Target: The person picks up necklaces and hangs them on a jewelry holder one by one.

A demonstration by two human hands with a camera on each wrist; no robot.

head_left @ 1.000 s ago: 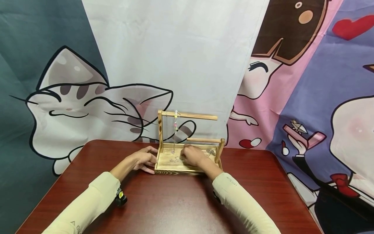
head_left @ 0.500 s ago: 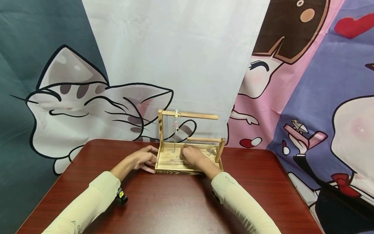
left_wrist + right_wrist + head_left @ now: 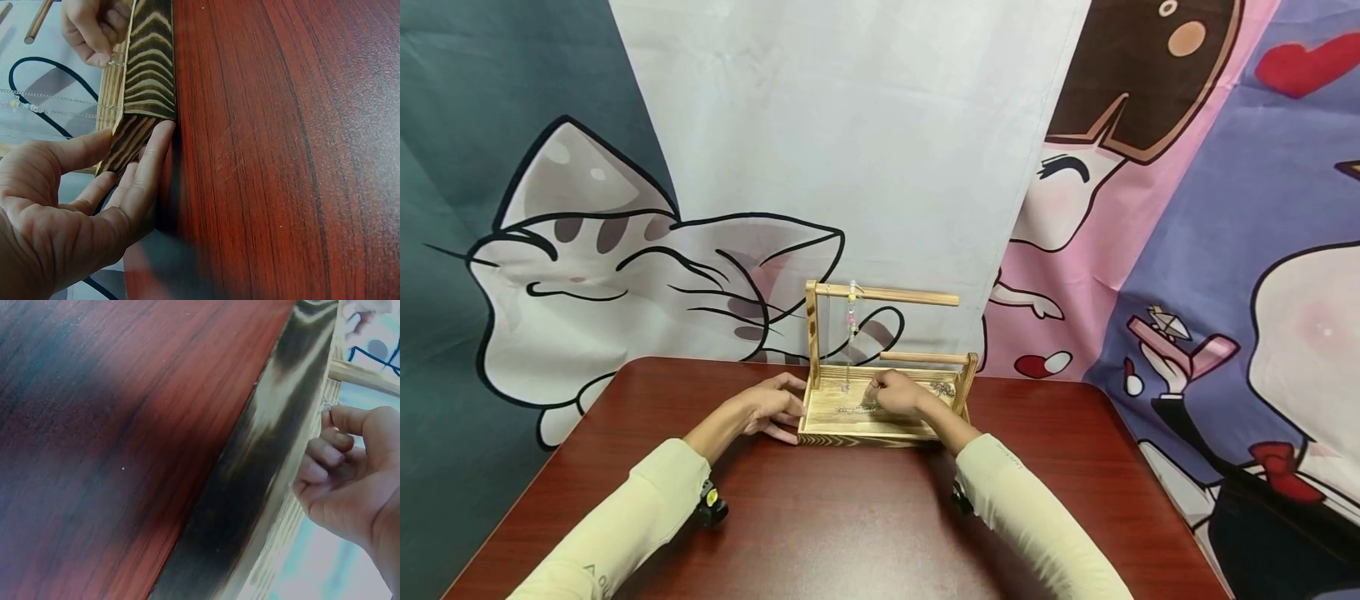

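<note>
A wooden jewelry stand with a shallow tray base stands toward the back of the table. My left hand holds the tray's left end, thumb and fingers set against its corner in the left wrist view. Over the tray, my right hand pinches a thin silver chain between thumb and forefinger, the other fingers curled. Part of the chain lies on the tray floor to the left of those fingertips. The hand hides some of the tray behind it.
A beaded strand and a fine chain hang from the stand's upper bar. A lower bar sits at the right. Another bunched chain lies in the tray's right part. Behind the red-brown table hangs a printed cloth.
My right hand has shifted slightly right and its forearm has swung right. More of the silver chain shows at its fingertips. The left hand has stayed in place.
</note>
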